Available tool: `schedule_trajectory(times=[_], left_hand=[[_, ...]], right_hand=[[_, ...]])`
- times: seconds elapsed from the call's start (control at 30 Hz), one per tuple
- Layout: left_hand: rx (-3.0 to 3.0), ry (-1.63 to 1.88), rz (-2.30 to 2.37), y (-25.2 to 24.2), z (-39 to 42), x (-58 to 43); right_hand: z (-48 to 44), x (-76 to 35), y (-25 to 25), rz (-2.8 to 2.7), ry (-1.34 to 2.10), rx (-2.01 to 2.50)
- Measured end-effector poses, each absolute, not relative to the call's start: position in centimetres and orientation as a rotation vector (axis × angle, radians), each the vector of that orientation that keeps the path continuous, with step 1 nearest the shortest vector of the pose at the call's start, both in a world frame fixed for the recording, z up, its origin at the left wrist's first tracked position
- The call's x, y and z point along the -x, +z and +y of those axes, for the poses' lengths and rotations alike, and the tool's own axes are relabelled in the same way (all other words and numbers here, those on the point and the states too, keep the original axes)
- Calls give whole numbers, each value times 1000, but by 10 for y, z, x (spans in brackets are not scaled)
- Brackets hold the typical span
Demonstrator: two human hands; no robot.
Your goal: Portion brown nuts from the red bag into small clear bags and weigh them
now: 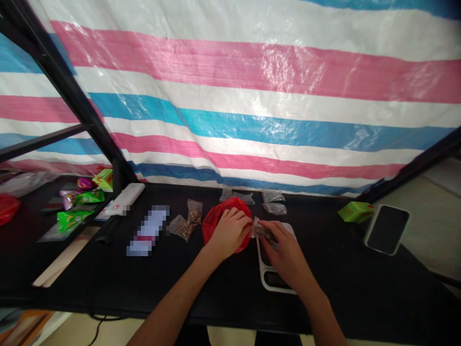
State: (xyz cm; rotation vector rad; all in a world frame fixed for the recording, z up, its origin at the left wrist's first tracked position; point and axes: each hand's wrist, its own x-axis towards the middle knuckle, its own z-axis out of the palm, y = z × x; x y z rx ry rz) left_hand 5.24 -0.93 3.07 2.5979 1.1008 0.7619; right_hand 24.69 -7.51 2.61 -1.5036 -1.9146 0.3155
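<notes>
R hand pinches a small clear bag w/ brown bits inside, above a white-framed scale. L hand, fingers pressed together, sits on a red plastic bag. Left of it lie two filled clear bags; behind, flat clear bags look empty, on the black table.

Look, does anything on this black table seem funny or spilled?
Nothing looks spilled: the brown bits stay inside the clear bag beside the red bag. One odd thing: the white packet looks blocky and blurred, so its printing cannot be read.
</notes>
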Motion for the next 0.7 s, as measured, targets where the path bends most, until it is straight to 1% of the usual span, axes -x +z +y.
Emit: schedule_trajectory(times=[0.1, 0.2, 0.4, 0.7], left_hand=[[-2520, 881, 1169, 34, -6, -20], [-2483, 921, 1242, 26, -1, 7], [-2347, 970, 1220, 2, 0, 23], [-2282, 984, 1220, -4, -3, 23]], right_hand=[[-58, -219, 40, -1951, 463, 1359], [-37, -199, 40, -2017, 487, 1322], [-13, -191, 21, -2080, 475, 1318], [-10, -197, 13, -2090, 339, 1406]])
